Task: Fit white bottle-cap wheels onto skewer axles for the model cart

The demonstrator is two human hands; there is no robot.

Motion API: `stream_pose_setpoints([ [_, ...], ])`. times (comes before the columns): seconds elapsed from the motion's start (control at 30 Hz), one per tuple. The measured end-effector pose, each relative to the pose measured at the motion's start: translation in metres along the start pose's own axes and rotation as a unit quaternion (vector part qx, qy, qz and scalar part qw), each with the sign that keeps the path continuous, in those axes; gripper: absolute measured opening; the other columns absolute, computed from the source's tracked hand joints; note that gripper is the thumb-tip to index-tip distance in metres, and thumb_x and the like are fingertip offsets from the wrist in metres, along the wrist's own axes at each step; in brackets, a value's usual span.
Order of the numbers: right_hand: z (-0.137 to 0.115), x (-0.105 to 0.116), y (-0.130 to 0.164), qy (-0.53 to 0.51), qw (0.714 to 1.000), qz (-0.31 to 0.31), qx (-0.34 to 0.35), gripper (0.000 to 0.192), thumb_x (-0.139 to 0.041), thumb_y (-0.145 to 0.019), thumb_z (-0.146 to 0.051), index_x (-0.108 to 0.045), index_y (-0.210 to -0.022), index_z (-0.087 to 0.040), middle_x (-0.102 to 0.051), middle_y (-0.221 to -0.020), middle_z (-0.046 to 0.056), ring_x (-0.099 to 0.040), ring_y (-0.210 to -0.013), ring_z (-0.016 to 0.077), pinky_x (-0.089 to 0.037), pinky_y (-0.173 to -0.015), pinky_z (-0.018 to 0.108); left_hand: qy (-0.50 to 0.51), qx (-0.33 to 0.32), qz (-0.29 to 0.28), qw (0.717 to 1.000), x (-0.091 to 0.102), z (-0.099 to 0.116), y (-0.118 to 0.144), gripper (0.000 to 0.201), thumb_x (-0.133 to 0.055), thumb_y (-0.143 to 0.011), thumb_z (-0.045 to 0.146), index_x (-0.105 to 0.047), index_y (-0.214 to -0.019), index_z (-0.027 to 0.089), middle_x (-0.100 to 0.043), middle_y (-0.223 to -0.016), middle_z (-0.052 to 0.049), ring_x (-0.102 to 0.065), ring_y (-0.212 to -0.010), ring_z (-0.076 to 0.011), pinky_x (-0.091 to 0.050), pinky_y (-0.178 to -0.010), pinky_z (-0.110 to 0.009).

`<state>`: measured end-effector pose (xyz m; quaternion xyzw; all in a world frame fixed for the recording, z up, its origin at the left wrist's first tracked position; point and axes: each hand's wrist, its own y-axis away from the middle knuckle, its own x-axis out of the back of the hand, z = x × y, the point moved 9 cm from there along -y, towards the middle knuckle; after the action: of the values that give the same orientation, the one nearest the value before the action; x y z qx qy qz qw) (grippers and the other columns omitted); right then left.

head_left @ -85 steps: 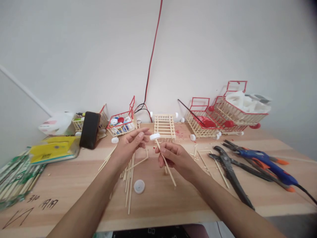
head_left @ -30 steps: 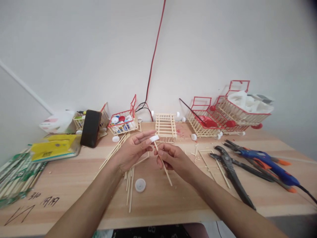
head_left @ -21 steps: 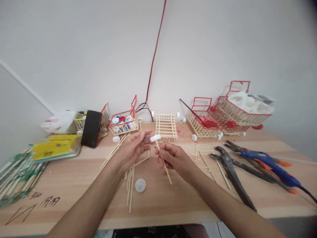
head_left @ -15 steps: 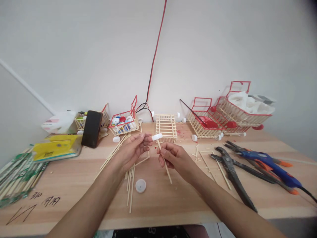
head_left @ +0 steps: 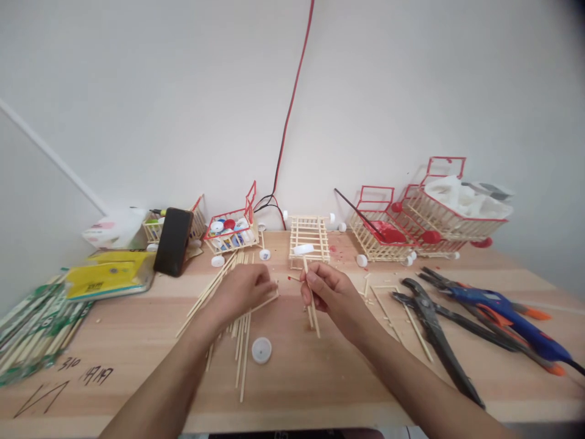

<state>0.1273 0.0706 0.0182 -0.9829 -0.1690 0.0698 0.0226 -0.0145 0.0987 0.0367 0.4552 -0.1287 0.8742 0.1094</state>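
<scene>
My right hand (head_left: 326,289) pinches a thin wooden stick (head_left: 315,320) that slants upward. A white bottle cap (head_left: 303,249) sits across the stick's top end. Beside the stick's lower part runs a second pale line; whether it is another stick or a shadow I cannot tell. My left hand (head_left: 242,289), back turned up and fingers curled, is low over a bundle of loose sticks (head_left: 243,356). Its fingertips are partly hidden, next to a joined stick piece (head_left: 260,305). A translucent round cap (head_left: 261,350) lies between my forearms.
Behind my hands stands an unpainted stick cart (head_left: 309,235) with white cap wheels. Red-trimmed stick carts (head_left: 231,228) stand on both sides. Pliers (head_left: 434,338) and a blue tool (head_left: 507,311) lie right. A phone (head_left: 173,241), yellow packet (head_left: 107,274) and wrapped sticks (head_left: 41,323) are left.
My left hand has drawn away from the white cap, down and left to the loose sticks, its fingers curling. My right hand still holds the capped stick, now slightly further right in view.
</scene>
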Motion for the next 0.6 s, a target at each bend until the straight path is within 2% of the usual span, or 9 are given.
stream_pose_setpoints([
  [0.07, 0.0, 0.001, 0.0, -0.004, 1.0, 0.004, -0.002, 0.027, -0.054, -0.084, -0.047, -0.051, -0.082, -0.02, -0.053, -0.058, -0.005, -0.03, -0.045, 0.0064, -0.019, -0.044, 0.02, -0.066, 0.012, -0.071, 0.995, -0.016, -0.004, 0.007, 0.015, -0.06, -0.07, 0.03, -0.059, -0.063, 0.017, -0.058, -0.063, -0.001, -0.048, -0.057, -0.0143, -0.024, -0.052, -0.024],
  [0.13, 0.001, 0.001, 0.0, -0.005, 1.0, 0.006, -0.004, 0.028, -0.054, -0.085, -0.047, -0.05, -0.082, -0.02, -0.052, -0.057, -0.005, -0.03, -0.046, 0.0063, -0.018, -0.044, 0.02, -0.077, 0.018, -0.074, 0.994, -0.022, -0.006, 0.011, 0.009, -0.058, -0.068, 0.025, -0.059, -0.063, 0.018, -0.059, -0.063, -0.002, -0.048, -0.056, -0.0146, -0.024, -0.052, -0.025],
  [0.3, 0.008, 0.002, -0.002, 0.0, 1.0, 0.008, -0.013, 0.029, -0.055, -0.084, -0.049, -0.05, -0.081, -0.02, -0.051, -0.057, -0.004, -0.03, -0.046, 0.007, -0.019, -0.044, 0.02, -0.086, 0.015, -0.058, 0.995, -0.023, -0.004, 0.014, 0.012, -0.054, -0.07, 0.021, -0.059, -0.06, 0.018, -0.06, -0.064, -0.005, -0.049, -0.059, -0.0166, -0.024, -0.054, -0.027],
  [0.47, 0.009, 0.007, -0.002, 0.018, 0.999, 0.027, -0.006, 0.029, -0.055, -0.083, -0.049, -0.051, -0.083, -0.021, -0.051, -0.058, -0.004, -0.032, -0.047, 0.008, -0.021, -0.045, 0.02, -0.072, 0.014, -0.011, 0.997, -0.015, 0.002, 0.012, 0.012, -0.05, -0.075, 0.02, -0.059, -0.068, 0.018, -0.061, -0.069, -0.006, -0.052, -0.066, -0.0187, -0.027, -0.057, -0.027],
  [0.6, 0.006, 0.01, -0.002, 0.021, 0.999, 0.041, 0.002, 0.028, -0.055, -0.083, -0.049, -0.051, -0.084, -0.021, -0.051, -0.058, -0.004, -0.033, -0.047, 0.0078, -0.022, -0.044, 0.02, -0.046, 0.022, 0.017, 0.999, -0.021, 0.002, 0.01, 0.015, -0.051, -0.078, 0.024, -0.059, -0.067, 0.017, -0.061, -0.069, -0.006, -0.053, -0.066, -0.0194, -0.028, -0.058, -0.027],
])
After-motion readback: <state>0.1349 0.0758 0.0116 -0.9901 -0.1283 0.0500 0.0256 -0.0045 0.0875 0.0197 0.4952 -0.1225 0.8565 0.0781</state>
